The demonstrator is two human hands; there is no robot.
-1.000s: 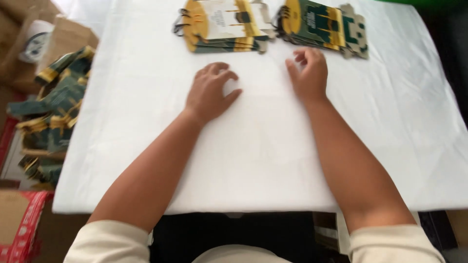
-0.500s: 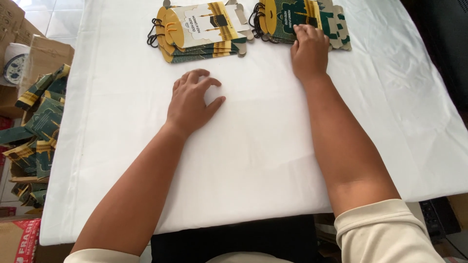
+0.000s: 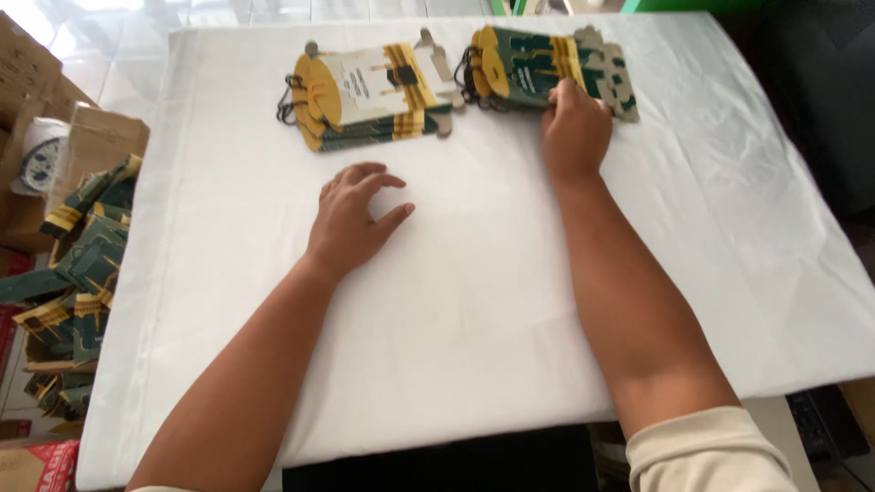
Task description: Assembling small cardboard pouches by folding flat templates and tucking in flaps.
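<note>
Green-and-yellow flat cardboard packs (image 3: 547,68) at upper right lie under the right hand (image 3: 574,132), fingers gripping their edge; left hand (image 3: 351,223) rests open on the white tablecloth (image 3: 474,310).

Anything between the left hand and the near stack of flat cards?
Nothing visible. The left hand rests on bare white table cover, and only open cloth separates it from the yellow-and-white card stack. The right hand is on the green stack.
</note>
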